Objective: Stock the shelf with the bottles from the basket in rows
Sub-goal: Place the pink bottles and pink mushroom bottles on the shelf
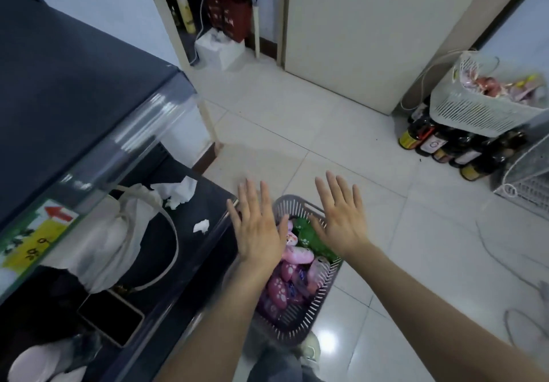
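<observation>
Tissue scraps point(181, 191) and a pale cloth bag point(110, 233) lie on the dark shelf point(190, 259) at left. Left hand point(255, 227) and right hand point(341, 221) hover with fingers straight and spread, holding nothing, over the grey basket point(319, 301) on the floor. It holds pink bottles point(279, 289) and a green bottle point(307, 237).

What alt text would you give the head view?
Left hand and right hand hover open and spread above a grey basket holding pink bottles and a green bottle, on a white tiled floor. A dark, glass-fronted counter stands at the left.
</observation>
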The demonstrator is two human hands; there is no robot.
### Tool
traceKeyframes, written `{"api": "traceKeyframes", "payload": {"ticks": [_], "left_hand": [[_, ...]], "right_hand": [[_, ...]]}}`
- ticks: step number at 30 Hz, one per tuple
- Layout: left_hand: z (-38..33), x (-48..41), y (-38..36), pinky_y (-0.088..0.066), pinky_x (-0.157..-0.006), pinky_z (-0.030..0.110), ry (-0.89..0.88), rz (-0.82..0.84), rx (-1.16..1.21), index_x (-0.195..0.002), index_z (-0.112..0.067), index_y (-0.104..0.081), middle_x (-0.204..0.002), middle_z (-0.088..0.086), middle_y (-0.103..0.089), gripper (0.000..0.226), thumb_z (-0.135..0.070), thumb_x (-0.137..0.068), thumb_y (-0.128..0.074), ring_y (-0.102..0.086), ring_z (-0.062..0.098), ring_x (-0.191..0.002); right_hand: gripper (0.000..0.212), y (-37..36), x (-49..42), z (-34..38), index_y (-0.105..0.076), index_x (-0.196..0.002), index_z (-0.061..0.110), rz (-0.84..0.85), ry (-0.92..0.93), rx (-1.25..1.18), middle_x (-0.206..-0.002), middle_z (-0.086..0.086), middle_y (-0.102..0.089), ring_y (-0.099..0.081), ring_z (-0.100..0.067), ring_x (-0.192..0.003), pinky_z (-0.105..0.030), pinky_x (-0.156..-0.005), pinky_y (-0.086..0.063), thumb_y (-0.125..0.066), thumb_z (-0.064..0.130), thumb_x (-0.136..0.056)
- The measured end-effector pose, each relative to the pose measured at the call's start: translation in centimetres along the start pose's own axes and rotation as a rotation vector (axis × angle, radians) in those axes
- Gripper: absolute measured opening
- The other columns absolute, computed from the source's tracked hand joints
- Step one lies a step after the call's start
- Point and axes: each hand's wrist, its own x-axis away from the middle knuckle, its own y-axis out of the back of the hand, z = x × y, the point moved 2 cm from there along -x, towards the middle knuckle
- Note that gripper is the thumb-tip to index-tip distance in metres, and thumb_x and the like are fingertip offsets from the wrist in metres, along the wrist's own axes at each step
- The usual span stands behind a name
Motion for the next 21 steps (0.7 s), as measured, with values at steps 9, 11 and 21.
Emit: {"api": "traceKeyframes", "payload": {"ticks": [9, 11, 21], "left_hand": [[0.0, 0.9, -13.2, -0.020, -0.109, 0.054, 0.167, 0.377, 0.114, -0.144, -0.003, -0.030, -0.150, 0.023, -0.027, 0.082, -0.059, -0.083, -0.024, -0.029, 0.037, -0.138], [0.1, 1.8, -16.0, -0.011, -0.114, 0.050, 0.276, 0.476, 0.142, -0.149, -0.006, -0.012, -0.156, 0.021, -0.009, 0.092, -0.065, -0.079, -0.006, -0.013, 0.034, -0.144], [-3.6, 3.3, -24.8, -0.039, -0.094, 0.036, 1.312, 0.644, 0.771, -0.138, -0.002, -0.037, -0.135, 0.021, -0.048, 0.070, -0.046, -0.086, -0.058, -0.048, 0.035, -0.122]], "right_hand": [[0.091, -12.8, -0.1, -4.3, -0.036, -0.142, 0.015, 0.441, 0.025, 0.158, -0.146, -0.012, -0.039, -0.037, -0.033, -0.134, -0.047, -0.110, -0.019, -0.078, 0.033, -0.063], [0.094, -15.7, 0.3, -5.0, -0.053, -0.131, 0.015, 0.482, 0.068, 0.171, -0.133, -0.011, -0.055, -0.053, -0.031, -0.122, -0.048, -0.101, -0.038, -0.084, 0.024, -0.043], [0.038, -27.4, 0.9, -8.8, -0.049, -0.129, 0.007, 1.046, 0.628, 0.135, -0.134, -0.013, -0.050, -0.038, -0.031, -0.128, -0.043, -0.109, -0.029, -0.048, 0.016, -0.093]]}}
